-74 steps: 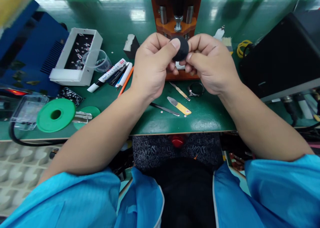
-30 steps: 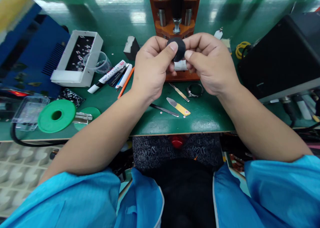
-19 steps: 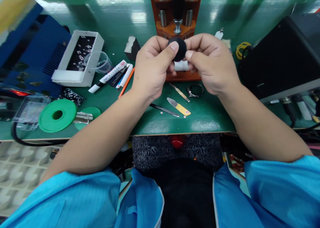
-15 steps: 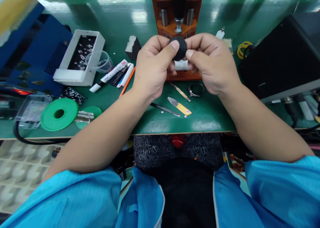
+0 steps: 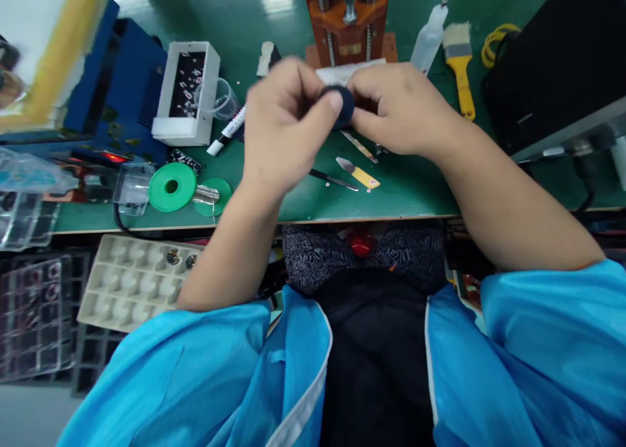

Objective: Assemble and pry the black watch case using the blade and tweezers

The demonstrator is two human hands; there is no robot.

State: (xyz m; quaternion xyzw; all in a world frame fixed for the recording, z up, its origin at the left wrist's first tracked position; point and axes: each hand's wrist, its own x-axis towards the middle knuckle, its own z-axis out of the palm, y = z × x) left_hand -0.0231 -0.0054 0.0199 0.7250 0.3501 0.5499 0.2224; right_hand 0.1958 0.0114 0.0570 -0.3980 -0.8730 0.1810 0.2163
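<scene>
My left hand [image 5: 278,124] pinches a black round disc [image 5: 346,109], its thumb lying across the flat face. From the other side, my right hand [image 5: 398,104] grips the disc's edge between thumb and fingers. The disc is held up above the green bench, and its far side is hidden. Below the hands lie a blade with a yellow handle [image 5: 359,173], a slim tool with a tan handle [image 5: 359,147] and dark tweezers [image 5: 335,179]. A white roll or sheet [image 5: 342,74] shows just behind the fingers.
An orange-brown press [image 5: 349,19] stands at the back. To its right are a clear bottle [image 5: 429,39], a yellow brush [image 5: 460,75] and a black box [image 5: 552,62]. At left are a white parts box [image 5: 208,88], a plastic cup [image 5: 225,101], a green spool [image 5: 171,187] and a beige tray [image 5: 117,280].
The camera view has tilted down and turned left. Both hands have come nearer the bench's front edge with the disc still between them. The dark ring on the bench is now mostly covered.
</scene>
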